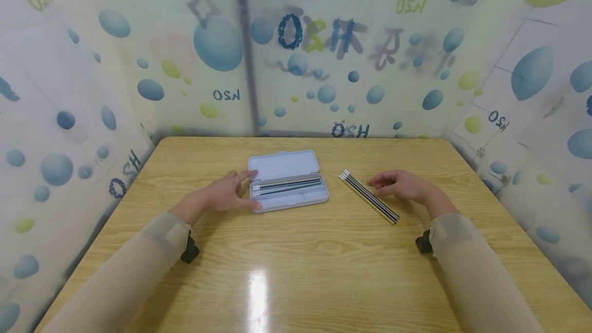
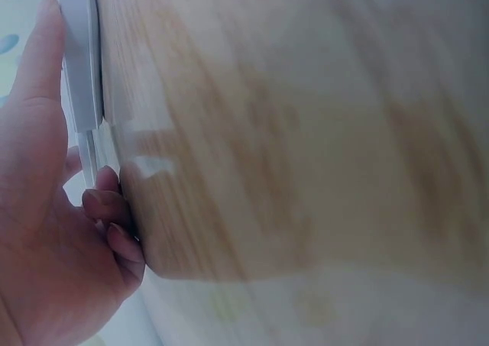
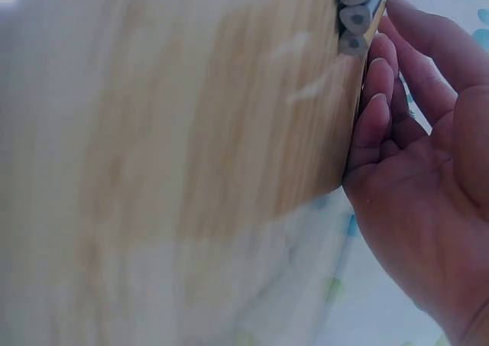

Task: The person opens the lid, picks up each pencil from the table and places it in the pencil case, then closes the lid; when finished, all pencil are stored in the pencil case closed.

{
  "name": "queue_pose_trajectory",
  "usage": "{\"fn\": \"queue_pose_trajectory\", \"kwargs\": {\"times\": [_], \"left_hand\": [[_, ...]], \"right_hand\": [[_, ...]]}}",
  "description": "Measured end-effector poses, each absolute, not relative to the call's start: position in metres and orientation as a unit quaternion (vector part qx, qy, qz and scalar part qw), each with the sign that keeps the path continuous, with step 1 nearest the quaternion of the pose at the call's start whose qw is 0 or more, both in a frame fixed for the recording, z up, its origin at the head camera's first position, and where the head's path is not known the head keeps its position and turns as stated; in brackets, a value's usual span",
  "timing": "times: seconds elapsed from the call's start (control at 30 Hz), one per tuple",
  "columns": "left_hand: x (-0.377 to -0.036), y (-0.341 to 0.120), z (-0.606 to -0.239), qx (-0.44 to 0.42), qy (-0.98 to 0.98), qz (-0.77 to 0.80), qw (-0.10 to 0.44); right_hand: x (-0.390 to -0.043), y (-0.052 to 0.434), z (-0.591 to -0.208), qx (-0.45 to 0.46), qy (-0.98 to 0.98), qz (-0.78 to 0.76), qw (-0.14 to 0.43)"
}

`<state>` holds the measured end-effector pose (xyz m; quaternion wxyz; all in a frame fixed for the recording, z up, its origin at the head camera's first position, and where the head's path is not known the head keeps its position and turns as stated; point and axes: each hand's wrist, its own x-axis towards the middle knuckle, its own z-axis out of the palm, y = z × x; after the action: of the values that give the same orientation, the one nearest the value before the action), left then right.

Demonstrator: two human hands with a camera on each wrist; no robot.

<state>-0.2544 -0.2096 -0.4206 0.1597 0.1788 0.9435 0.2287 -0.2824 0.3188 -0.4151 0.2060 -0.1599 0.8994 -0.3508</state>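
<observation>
My left hand [image 1: 224, 192] spans the left end of an open white pencil case [image 1: 283, 203], its thumb at the front corner and a finger near the hinge. In the left wrist view, the straight thumb [image 2: 42, 63] lies along the case [image 2: 80, 63]. Several pencils [image 1: 287, 185] lie in the case's back section. To the right, my right hand [image 1: 401, 185] hovers beside a bundle of striped pencils [image 1: 370, 198], fingers loosely bent and holding nothing. Close to that hand, the right wrist view shows the pencils' flat unsharpened ends [image 3: 355, 17]; whether the thumb touches them I cannot tell.
The case's lid [image 1: 284, 164] is folded back flat toward the wall. A wooden table [image 1: 314, 266] carries everything, with patterned walls [image 1: 296, 81] along its back and sides. Small divided compartments [image 1: 312, 194] sit at the case's right end.
</observation>
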Motion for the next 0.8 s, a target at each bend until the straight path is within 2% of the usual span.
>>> {"fn": "queue_pose_trajectory", "kwargs": {"times": [0.8], "left_hand": [[-0.2568, -0.2093, -0.4203, 0.173, 0.943, 0.228, 0.170]], "right_hand": [[-0.2824, 0.3204, -0.4157, -0.160, 0.899, -0.356, 0.201]]}}
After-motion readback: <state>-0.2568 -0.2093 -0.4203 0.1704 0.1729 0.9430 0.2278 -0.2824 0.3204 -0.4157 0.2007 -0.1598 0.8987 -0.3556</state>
